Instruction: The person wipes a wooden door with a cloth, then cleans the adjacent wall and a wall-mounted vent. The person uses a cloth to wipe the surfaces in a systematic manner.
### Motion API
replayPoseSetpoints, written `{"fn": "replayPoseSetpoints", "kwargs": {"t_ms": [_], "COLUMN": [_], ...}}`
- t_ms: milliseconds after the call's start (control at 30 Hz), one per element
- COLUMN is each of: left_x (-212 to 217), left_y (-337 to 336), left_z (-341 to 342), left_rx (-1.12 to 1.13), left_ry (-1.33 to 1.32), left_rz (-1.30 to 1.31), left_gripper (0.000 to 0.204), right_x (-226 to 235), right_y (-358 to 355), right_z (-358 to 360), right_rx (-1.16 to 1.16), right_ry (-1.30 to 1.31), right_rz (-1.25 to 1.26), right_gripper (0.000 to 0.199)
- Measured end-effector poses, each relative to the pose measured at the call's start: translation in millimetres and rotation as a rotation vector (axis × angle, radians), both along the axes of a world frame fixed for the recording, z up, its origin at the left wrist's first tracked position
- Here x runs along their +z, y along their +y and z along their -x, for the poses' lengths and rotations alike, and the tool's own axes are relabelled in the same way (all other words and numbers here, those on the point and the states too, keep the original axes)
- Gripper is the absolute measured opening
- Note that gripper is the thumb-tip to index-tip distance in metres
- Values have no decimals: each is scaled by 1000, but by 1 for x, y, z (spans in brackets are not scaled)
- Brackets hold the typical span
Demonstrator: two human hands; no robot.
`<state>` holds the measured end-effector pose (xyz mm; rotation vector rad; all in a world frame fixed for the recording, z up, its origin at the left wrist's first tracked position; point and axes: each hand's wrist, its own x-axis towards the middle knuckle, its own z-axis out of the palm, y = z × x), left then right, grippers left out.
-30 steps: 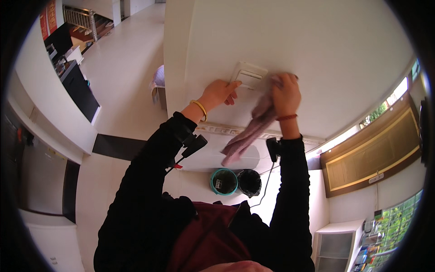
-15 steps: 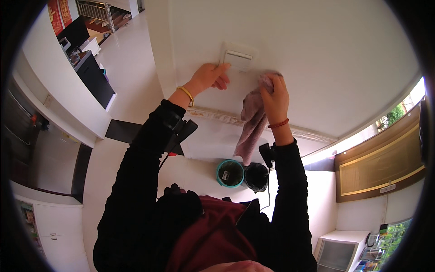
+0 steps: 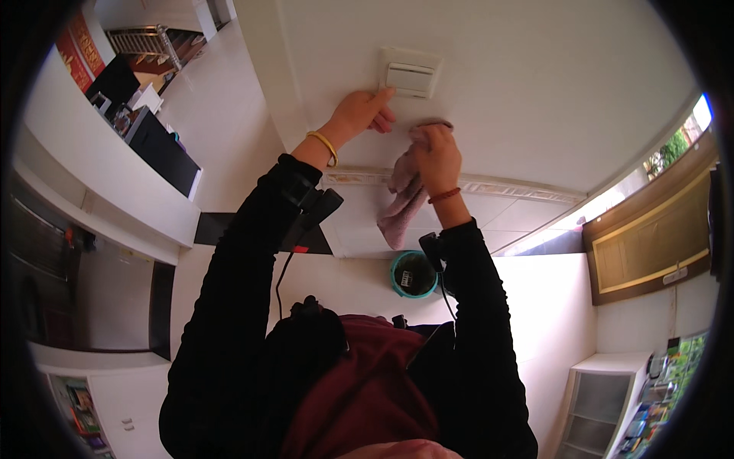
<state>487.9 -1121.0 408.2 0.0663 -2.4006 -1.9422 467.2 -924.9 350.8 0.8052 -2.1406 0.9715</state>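
A white light switch [image 3: 411, 75] in a square frame is set in the pale wall ahead of me. My left hand [image 3: 358, 116], with a gold bangle at the wrist, is at the switch's lower left corner. Its thumb stretches to the frame's edge and the fingers curl loosely apart from it, with nothing in them. Just below the switch, my right hand [image 3: 440, 159] grips a greyish-pink cloth [image 3: 399, 213] and holds its top against the wall. The rest of the cloth hangs down in folds.
A decorative border strip [image 3: 527, 190] runs along the wall under my hands. On the floor below stands a teal-rimmed waste bin [image 3: 414, 294], a second dark one partly behind my right arm. A brown door panel [image 3: 650, 229] is at the right, a black cabinet [image 3: 162, 151] at the left.
My right hand has moved left with the cloth, to beneath the switch. My left hand stays by the switch's corner. The whole view has shifted somewhat.
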Motion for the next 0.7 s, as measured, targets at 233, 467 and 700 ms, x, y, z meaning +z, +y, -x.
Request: {"fn": "replayPoseSetpoints", "kwargs": {"t_ms": [233,467,700], "left_x": [-4,-13,-9], "left_y": [-64,-94,-105], "left_z": [-17,-15,-15], "left_rx": [-291,-687,-903], "left_ry": [-112,-151,-145], "left_rz": [115,252,113], "left_gripper": [52,47,42], "right_x": [48,12,50], "right_y": [-47,-133,-106], "right_z": [0,-30,-38], "right_rx": [-227,-270,-314], "right_ry": [-106,49,185], "right_rz": [511,247,360], "right_gripper": [14,16,15]}}
